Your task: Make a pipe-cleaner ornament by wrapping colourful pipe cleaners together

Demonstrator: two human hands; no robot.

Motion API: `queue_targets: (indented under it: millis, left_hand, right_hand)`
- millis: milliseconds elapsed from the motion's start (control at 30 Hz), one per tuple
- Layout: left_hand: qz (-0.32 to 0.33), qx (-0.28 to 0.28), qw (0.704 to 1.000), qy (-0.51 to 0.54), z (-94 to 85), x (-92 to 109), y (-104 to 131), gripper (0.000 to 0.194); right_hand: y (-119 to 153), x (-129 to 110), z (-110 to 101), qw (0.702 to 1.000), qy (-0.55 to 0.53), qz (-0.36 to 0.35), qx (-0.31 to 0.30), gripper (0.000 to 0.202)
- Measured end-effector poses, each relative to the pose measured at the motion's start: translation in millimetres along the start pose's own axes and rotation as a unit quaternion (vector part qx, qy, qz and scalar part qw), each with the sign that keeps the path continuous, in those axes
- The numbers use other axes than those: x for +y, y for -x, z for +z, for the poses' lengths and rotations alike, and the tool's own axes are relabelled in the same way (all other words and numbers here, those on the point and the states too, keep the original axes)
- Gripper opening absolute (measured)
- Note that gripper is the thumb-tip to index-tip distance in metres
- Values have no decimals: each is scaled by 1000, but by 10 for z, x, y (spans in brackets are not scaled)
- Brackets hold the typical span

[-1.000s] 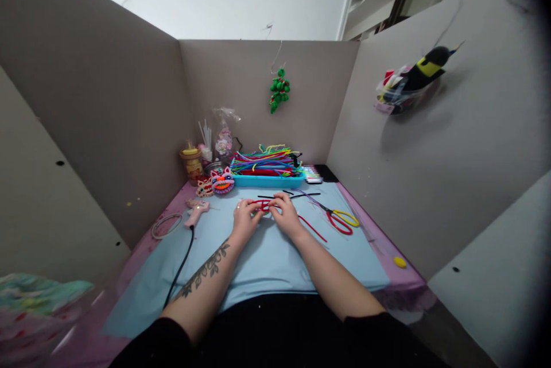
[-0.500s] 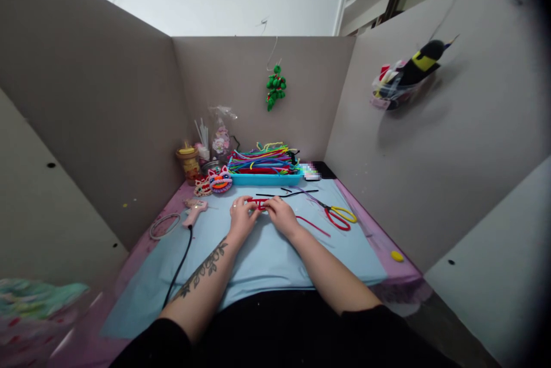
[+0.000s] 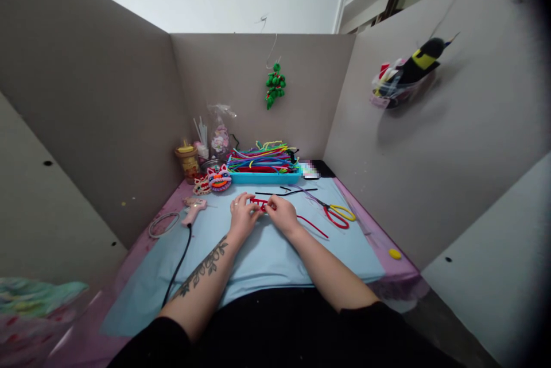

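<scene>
Between my two hands, low over the blue cloth [image 3: 275, 264], is a small shape of bent red pipe cleaner [image 3: 258, 201]. My left hand [image 3: 243, 214] grips its left side, the fingers curled over it. Thumb and fingers of my right hand [image 3: 280, 213] pinch its right side, and the fingers partly cover it. A loose red pipe cleaner [image 3: 314, 227] lies just right of my right wrist. Beyond my hands are black pipe cleaners [image 3: 275, 193] on the cloth. Scissors [image 3: 333, 213] with one red and one yellow handle lie to the right.
A blue tray [image 3: 267, 177] of many-coloured pipe cleaners stands at the back. Left are a pink glue gun [image 3: 194, 212] with its cord, lion-head crafts [image 3: 218, 178] and a cup [image 3: 187, 162]. A phone [image 3: 321, 169] lies back right. Grey panels [image 3: 258, 86] enclose the table.
My right hand's fingers have curled in more tightly on the red piece, and more of its top edge shows. The camera view has shifted slightly.
</scene>
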State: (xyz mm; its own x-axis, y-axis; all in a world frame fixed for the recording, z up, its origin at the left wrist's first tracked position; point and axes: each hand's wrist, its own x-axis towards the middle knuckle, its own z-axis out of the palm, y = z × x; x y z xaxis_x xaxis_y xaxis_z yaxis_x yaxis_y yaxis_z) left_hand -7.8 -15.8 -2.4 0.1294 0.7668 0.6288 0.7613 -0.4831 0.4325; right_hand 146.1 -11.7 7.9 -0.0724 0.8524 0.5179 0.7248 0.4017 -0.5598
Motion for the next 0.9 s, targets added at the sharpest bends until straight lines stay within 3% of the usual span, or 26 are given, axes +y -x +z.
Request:
queue_targets:
  millis: [167, 433, 700, 800, 900]
  left_hand:
    - [-16, 18, 1000, 8, -10, 20, -12, 6]
    - [-94, 32, 994, 43, -39, 4, -48, 6]
    - [-123, 25, 992, 19, -31, -37, -49, 4]
    - [-143, 41, 987, 57, -11, -132, -78, 7]
    - [-193, 76, 969, 134, 3, -260, -127, 12]
  right_hand:
    - [-29, 27, 8, 998, -30, 52, -14, 10]
    - [-30, 51, 46, 993, -112, -16, -37, 21]
    - [-18, 6, 118, 975, -199, 30, -94, 21]
    - [-45, -2, 71, 940, -299, 73, -145, 29]
    - [-96, 27, -131, 847, -464, 139, -218, 51]
